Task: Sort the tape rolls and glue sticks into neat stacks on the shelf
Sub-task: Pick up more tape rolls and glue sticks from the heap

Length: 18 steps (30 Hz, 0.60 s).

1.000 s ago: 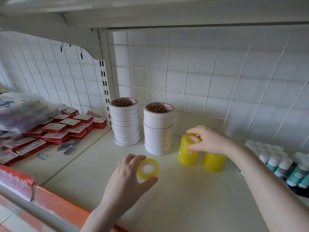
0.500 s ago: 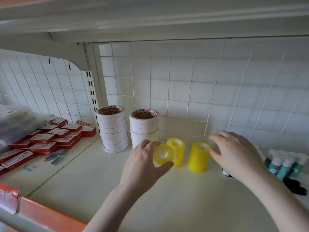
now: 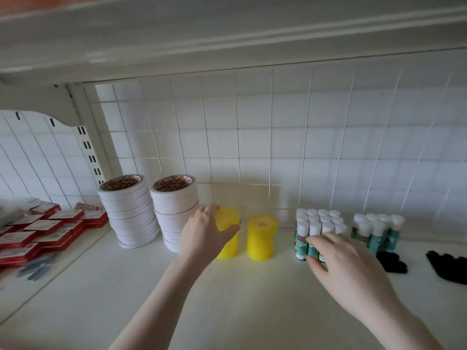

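My left hand (image 3: 206, 236) grips the top of the left yellow tape stack (image 3: 227, 234), which stands upright. My right hand (image 3: 346, 263), fingers spread and holding nothing, is nearest the glue stick block (image 3: 317, 232), which lies just far-left of its fingertips, sticks vertical.

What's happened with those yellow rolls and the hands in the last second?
The left hand carried its yellow roll from the shelf front onto the left yellow stack, which it now grips. The right hand let go of that stack and moved right to the glue sticks. The white tape stacks stayed put.
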Available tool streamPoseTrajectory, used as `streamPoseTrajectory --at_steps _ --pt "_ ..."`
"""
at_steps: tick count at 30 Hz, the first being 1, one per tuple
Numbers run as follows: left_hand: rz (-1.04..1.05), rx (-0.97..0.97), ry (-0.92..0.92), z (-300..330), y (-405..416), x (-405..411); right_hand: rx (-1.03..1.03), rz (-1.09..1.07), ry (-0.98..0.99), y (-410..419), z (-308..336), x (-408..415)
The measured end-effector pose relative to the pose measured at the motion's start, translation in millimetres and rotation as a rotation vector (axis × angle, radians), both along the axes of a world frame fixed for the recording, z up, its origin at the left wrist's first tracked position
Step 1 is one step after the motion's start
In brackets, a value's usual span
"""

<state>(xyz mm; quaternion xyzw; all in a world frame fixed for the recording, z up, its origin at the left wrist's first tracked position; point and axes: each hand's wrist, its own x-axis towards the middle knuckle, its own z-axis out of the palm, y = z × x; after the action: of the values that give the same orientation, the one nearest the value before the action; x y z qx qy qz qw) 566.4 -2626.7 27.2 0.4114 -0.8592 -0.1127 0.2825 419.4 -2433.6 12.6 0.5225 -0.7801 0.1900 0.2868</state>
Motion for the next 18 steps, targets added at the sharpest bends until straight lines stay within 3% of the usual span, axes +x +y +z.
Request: streamPoseTrajectory --at_steps 18 --pt "0.043 0.082 0.099 -4.5 -1.9 -2.1 -0.086 0.019 -0.169 3.8 -21.9 -13.6"
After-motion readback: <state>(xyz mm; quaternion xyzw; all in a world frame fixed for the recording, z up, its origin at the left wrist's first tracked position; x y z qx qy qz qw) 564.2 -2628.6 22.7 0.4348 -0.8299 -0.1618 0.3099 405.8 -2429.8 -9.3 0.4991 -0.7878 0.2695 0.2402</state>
